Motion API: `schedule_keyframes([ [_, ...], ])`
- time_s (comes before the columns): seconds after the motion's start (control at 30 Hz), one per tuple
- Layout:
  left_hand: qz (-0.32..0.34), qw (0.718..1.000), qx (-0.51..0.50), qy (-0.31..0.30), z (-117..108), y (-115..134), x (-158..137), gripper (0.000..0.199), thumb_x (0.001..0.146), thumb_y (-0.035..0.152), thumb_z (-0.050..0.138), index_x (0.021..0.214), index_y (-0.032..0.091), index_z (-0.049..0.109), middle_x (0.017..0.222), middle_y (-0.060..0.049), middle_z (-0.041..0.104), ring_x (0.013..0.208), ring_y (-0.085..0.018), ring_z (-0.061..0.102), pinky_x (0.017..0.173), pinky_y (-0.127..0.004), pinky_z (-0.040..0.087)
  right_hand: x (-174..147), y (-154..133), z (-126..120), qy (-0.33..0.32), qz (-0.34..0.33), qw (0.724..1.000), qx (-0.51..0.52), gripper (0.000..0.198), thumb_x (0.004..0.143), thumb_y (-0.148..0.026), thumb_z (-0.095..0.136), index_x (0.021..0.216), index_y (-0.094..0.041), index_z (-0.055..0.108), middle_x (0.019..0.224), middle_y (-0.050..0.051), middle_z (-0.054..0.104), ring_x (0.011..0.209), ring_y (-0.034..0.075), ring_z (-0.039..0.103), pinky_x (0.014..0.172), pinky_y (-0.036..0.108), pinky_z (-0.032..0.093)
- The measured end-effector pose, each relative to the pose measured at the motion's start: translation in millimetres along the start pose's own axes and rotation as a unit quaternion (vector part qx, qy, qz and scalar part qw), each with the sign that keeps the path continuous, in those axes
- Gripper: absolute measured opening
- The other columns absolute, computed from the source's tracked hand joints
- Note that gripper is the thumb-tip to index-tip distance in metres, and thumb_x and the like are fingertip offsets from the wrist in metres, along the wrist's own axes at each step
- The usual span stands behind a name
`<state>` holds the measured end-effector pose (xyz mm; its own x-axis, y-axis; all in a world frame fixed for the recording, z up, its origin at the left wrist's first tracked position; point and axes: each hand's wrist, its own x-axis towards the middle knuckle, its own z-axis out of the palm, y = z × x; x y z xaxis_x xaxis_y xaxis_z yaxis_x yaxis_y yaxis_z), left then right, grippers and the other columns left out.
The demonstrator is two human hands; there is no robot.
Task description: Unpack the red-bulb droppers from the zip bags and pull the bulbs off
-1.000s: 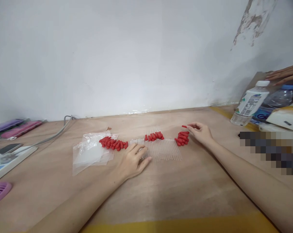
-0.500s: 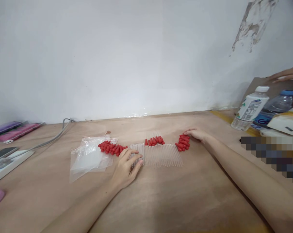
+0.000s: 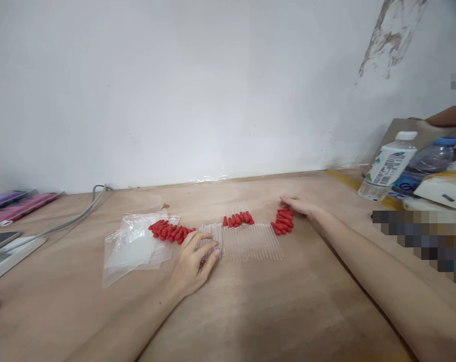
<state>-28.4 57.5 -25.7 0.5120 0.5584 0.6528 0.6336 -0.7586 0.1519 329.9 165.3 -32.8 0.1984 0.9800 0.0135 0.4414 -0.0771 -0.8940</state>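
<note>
A row of thin clear tubes (image 3: 252, 242), like glass dropper pipettes, lies side by side on the table. My left hand (image 3: 192, 264) rests palm down over the left end of the row, fingers stretched and apart. Beside it, to the upper left, is a pile of red rubber dropper bulbs (image 3: 169, 231). More red bulbs (image 3: 238, 219) line up behind the row, with faint clear tubes beyond them. At the right end is another cluster of red bulbs (image 3: 284, 221). My right hand (image 3: 298, 204) lies at its far edge, fingers extended, fingertips near or touching the top bulbs.
Clear plastic bags (image 3: 132, 249) lie left of the bulbs. Farther left are a cable (image 3: 79, 217), a power strip (image 3: 20, 256), a phone (image 3: 1, 240) and pink and purple packs (image 3: 26, 206). At right stand bottles (image 3: 388, 168) and a tissue pack (image 3: 443, 190), with another person's arm (image 3: 450, 116) behind.
The whole view has shifted slightly, with things sitting a little farther left. My right hand's fingers look straighter and flatter at the bulbs. My left hand stays in place on the tubes.
</note>
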Motion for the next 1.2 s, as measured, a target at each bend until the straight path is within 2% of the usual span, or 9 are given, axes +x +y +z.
schedule_keyframes([
  [0.2, -0.001, 1.000, 0.008, 0.000, -1, 0, 0, 0.018, 0.084, 0.022, 0.048, 0.098, 0.020, 0.061, 0.101, -0.008, 0.055, 0.096, -0.021, 0.048, 0.083, -0.040, 0.043, -15, -34, -5, 0.071, -0.095, 0.990, -0.077, 0.026, 0.070, -0.042, 0.057, 0.073, -0.018, 0.065, 0.075, 0.005, 0.066, 0.068, 0.016, 0.057, 0.058, 0.025, 0.040],
  [0.4, 0.000, 1.000, 0.006, -0.001, -2, 2, 2, 0.018, 0.084, 0.022, 0.049, 0.097, 0.020, 0.061, 0.100, -0.008, 0.055, 0.096, -0.021, 0.048, 0.083, -0.039, 0.042, -56, -77, 45, 0.010, -0.183, 0.969, -0.166, 0.013, 0.064, -0.034, 0.064, 0.069, -0.023, 0.067, 0.070, 0.000, 0.065, 0.067, 0.015, 0.056, 0.062, 0.027, 0.038],
  [0.43, 0.001, 1.000, 0.005, -0.001, -2, 2, 2, 0.018, 0.084, 0.021, 0.049, 0.097, 0.020, 0.061, 0.100, -0.008, 0.055, 0.096, -0.021, 0.048, 0.083, -0.039, 0.042, -62, -80, 54, 0.009, -0.202, 0.961, -0.190, 0.016, 0.062, -0.035, 0.066, 0.074, -0.023, 0.067, 0.072, 0.000, 0.065, 0.070, 0.016, 0.056, 0.066, 0.028, 0.037],
  [0.57, 0.005, 1.000, 0.008, -0.002, -2, 2, 1, 0.018, 0.084, 0.022, 0.049, 0.097, 0.020, 0.061, 0.100, -0.008, 0.055, 0.096, -0.021, 0.049, 0.083, -0.039, 0.043, -70, -83, 77, 0.011, -0.321, 0.871, -0.373, 0.033, 0.065, -0.044, 0.066, 0.090, -0.023, 0.066, 0.090, 0.005, 0.065, 0.089, 0.022, 0.054, 0.077, 0.035, 0.031],
  [0.63, 0.008, 1.000, 0.010, -0.003, -2, 3, 1, 0.018, 0.084, 0.023, 0.049, 0.097, 0.020, 0.061, 0.100, -0.008, 0.056, 0.095, -0.021, 0.049, 0.083, -0.039, 0.043, -68, -82, 80, 0.006, -0.331, 0.855, -0.399, 0.030, 0.066, -0.043, 0.065, 0.089, -0.022, 0.066, 0.091, 0.006, 0.064, 0.089, 0.022, 0.053, 0.076, 0.035, 0.029],
  [0.77, 0.008, 1.000, 0.009, 0.000, -2, 3, 2, 0.018, 0.084, 0.024, 0.048, 0.096, 0.019, 0.061, 0.099, -0.008, 0.055, 0.095, -0.021, 0.049, 0.082, -0.039, 0.044, -67, -80, 82, -0.001, -0.341, 0.849, -0.404, 0.015, 0.073, -0.034, 0.060, 0.081, -0.025, 0.067, 0.082, 0.003, 0.065, 0.081, 0.019, 0.054, 0.073, 0.033, 0.026],
  [0.9, 0.007, 1.000, 0.008, -0.002, -1, 2, 2, 0.019, 0.084, 0.024, 0.048, 0.098, 0.020, 0.061, 0.100, -0.008, 0.055, 0.095, -0.021, 0.050, 0.082, -0.040, 0.044, -70, -79, 87, 0.012, -0.352, 0.844, -0.404, 0.016, 0.079, -0.029, 0.052, 0.082, -0.024, 0.067, 0.081, 0.002, 0.066, 0.077, 0.017, 0.054, 0.073, 0.033, 0.024],
  [1.07, 0.003, 1.000, 0.005, -0.007, -1, 2, 1, 0.020, 0.084, 0.023, 0.048, 0.101, 0.019, 0.059, 0.101, -0.008, 0.055, 0.096, -0.021, 0.050, 0.085, -0.041, 0.043, -77, -79, 89, 0.119, -0.394, 0.845, -0.342, 0.024, 0.084, -0.028, 0.044, 0.079, -0.020, 0.067, 0.081, 0.004, 0.068, 0.076, 0.017, 0.055, 0.079, 0.036, 0.024],
  [1.2, 0.006, 1.000, 0.020, 0.003, 1, 0, 0, 0.027, 0.084, 0.022, 0.047, 0.110, 0.019, 0.054, 0.107, -0.009, 0.055, 0.101, -0.022, 0.050, 0.087, -0.041, 0.044, -94, -77, 78, 0.170, -0.406, 0.872, -0.216, 0.021, 0.084, -0.030, 0.047, 0.087, -0.023, 0.067, 0.082, 0.003, 0.068, 0.078, 0.018, 0.056, 0.080, 0.036, 0.027],
])
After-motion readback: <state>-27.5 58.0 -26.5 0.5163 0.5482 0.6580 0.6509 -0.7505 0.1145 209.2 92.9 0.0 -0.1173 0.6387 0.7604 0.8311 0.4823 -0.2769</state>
